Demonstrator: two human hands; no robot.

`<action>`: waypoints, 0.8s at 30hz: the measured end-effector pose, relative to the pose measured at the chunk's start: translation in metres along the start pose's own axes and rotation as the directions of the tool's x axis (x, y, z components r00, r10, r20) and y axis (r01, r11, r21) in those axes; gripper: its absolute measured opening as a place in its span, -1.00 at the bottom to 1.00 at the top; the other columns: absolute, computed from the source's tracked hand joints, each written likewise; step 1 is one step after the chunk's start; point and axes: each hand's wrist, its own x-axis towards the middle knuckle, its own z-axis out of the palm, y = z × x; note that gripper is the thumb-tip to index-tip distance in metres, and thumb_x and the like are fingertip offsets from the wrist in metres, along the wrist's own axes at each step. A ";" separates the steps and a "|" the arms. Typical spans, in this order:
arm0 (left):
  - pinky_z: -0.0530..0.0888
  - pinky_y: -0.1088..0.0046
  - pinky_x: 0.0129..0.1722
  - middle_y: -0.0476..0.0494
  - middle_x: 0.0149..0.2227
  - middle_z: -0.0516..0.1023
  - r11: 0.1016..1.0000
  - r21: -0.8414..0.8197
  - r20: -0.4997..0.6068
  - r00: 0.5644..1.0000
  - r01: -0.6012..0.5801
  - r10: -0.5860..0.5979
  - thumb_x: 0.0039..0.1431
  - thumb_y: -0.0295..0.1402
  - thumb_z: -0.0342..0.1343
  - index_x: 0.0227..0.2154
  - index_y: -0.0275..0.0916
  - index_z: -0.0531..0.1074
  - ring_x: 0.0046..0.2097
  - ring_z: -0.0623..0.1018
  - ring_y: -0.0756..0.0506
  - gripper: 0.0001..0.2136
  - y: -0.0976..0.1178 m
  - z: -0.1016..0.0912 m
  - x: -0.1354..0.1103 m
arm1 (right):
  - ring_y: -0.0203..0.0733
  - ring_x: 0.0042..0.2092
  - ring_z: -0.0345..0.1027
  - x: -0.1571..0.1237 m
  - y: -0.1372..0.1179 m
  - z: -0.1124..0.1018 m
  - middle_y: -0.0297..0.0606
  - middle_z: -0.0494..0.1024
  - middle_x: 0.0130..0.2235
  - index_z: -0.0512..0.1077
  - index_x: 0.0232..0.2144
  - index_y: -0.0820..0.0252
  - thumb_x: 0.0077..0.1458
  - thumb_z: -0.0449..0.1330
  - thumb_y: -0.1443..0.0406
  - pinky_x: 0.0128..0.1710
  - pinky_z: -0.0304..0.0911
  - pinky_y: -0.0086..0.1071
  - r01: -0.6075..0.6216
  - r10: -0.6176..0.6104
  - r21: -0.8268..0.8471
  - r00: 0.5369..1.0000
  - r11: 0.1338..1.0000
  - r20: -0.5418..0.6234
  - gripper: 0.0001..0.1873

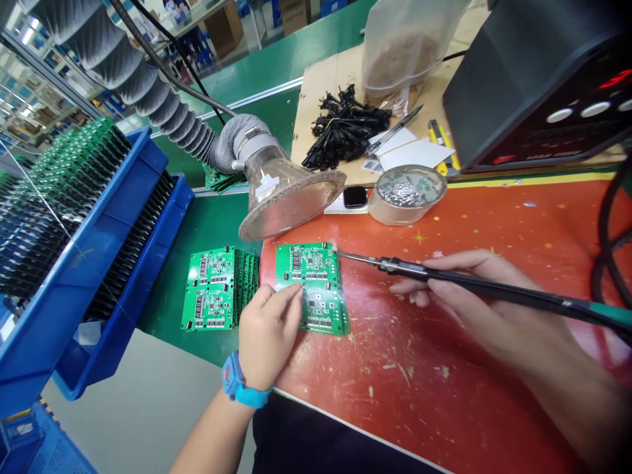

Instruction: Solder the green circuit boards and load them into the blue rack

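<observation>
A green circuit board (310,260) with a small digit display lies on the red work surface, and the edge of another board shows beneath it. My left hand (269,329), wearing a blue wristwatch, is closed at the board's lower left, with thumb and forefinger pressed together on it and covering part of it. Between the fingers of my right hand (474,296) is a black soldering iron (409,268). Its thin tip meets the board's upper right edge, where a faint wisp shows. To the left stand several more boards (212,289) in a leaning row.
A fume extractor hood (291,191) hangs just behind the board. Blue bins (103,224) packed with boards stand left. Behind are a round dish of silvery bits (407,197), black cables (345,128), tweezers (395,130), a yellow cutter (444,145) and a dark soldering station (533,85).
</observation>
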 end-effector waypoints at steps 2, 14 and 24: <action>0.32 0.58 -0.52 0.02 -0.54 0.26 1.000 0.015 0.009 1.000 -0.004 0.004 0.18 -0.38 0.02 -0.24 -0.26 0.50 -0.53 0.32 0.07 -0.82 0.000 0.000 -0.002 | -0.33 -0.49 0.41 -0.001 0.002 -0.002 -0.32 0.59 -0.46 0.28 -0.37 0.08 0.05 0.12 0.22 -0.50 0.32 -0.45 -0.026 0.027 0.037 0.999 0.999 -0.018 -0.91; 0.34 0.56 -0.49 -0.02 -0.51 0.33 1.000 0.010 0.027 1.000 -0.002 0.002 0.17 -0.39 0.03 -0.24 -0.27 0.50 -0.50 0.35 0.06 -0.82 0.002 0.007 0.003 | -0.31 -0.47 0.40 -0.002 0.008 -0.005 -0.31 0.57 -0.47 0.29 -0.36 0.08 0.04 0.14 0.20 -0.52 0.31 -0.47 -0.054 0.052 0.032 0.996 0.998 0.067 -0.87; 0.35 0.56 -0.51 -0.02 -0.52 0.34 1.000 0.010 0.032 0.999 -0.003 0.002 0.17 -0.38 0.02 -0.26 -0.27 0.50 -0.52 0.36 0.06 -0.82 0.007 0.004 0.002 | -0.27 -0.50 0.41 -0.001 0.006 -0.007 -0.28 0.56 -0.50 0.29 -0.39 0.11 0.02 0.14 0.20 -0.55 0.30 -0.42 -0.049 0.047 0.045 0.998 0.998 0.045 -0.86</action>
